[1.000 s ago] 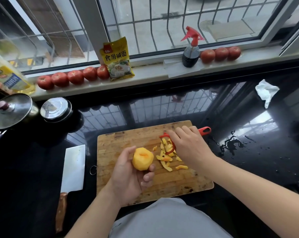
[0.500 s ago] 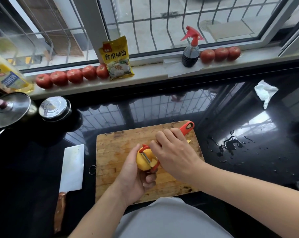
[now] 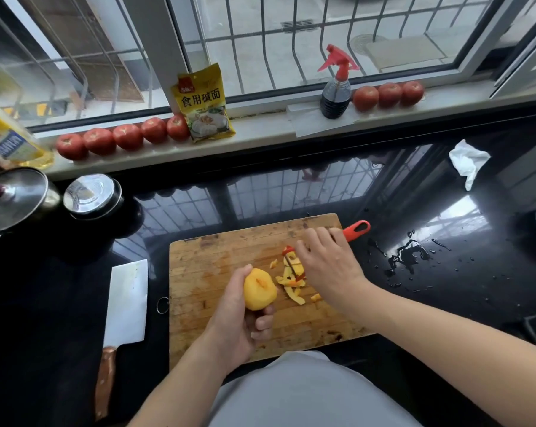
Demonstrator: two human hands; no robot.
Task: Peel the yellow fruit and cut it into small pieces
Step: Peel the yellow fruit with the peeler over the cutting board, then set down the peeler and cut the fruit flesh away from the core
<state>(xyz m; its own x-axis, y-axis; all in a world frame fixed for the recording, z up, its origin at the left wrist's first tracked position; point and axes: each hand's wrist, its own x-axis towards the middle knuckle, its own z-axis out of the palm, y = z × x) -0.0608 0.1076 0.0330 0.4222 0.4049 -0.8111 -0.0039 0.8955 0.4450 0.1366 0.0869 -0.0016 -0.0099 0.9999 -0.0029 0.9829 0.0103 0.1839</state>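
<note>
Red-handled peeler (image 3: 354,230): mid-handle hidden under right hand (image 3: 328,266); only the loop end and part of the blade head show.
Peeled yellow fruit (image 3: 259,289): underside covered by left hand (image 3: 239,318) fingers.
Steel pot lid with dark knob (image 3: 11,198): cut off at left edge.
Yellow-labelled oil bottle (image 3: 8,140): cropped at left (label text too blurred to read).
Wooden-handled cleaver (image 3: 126,303): handle end lost in shadow.

A home kitchen: a glossy black counter (image 3: 291,192) carries a wooden cutting board (image 3: 217,272), with a cleaver (image 3: 128,300) at nine o'clock, lidded pots (image 3: 17,195) at ten, tomatoes (image 3: 125,137) lining the windowsill (image 3: 260,140) at twelve.
</note>
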